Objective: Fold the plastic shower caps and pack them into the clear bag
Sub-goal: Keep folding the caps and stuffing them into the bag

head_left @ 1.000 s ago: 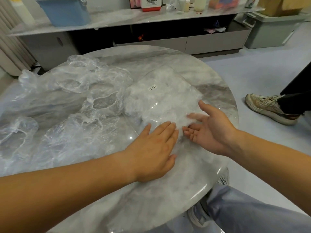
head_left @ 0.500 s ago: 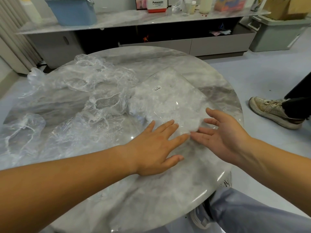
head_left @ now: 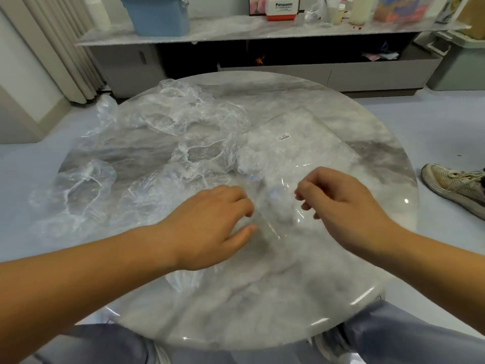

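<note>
Readable writing: a white and red box (head_left: pixel 282 7) on the far shelf (head_left: pixel 236 32) carries the word "Panasonic"; smaller print beneath it is too small to read. A blue bin (head_left: pixel 160 14) stands on the same shelf, to the left of the box. A white label (head_left: pixel 283 137) with a barcode is stuck on the upper face of the clear bag (head_left: pixel 301 151); its characters are not legible.

The clear bag lies flat on the round marble table (head_left: pixel 262 298), right of centre, with white crumpled plastic visible inside; its near end reaches between the two hands. The loose shower caps (head_left: pixel 183 132) lie unfolded in a heap on the left half of the table, touching the bag's left edge; one cap (head_left: pixel 78 185) sits apart at the far left rim.

Left hand (head_left: pixel 210 222): fingers curled downward onto the film at the bag's near-left edge, thumb held apart from them; whether film is gripped cannot be told. Right hand (head_left: pixel 341 203): fingers curled, thumb and forefinger tips together, pinching the film at the bag's near-right edge.

A worn shoe (head_left: pixel 451 185) rests on the floor to the right of the table.
</note>
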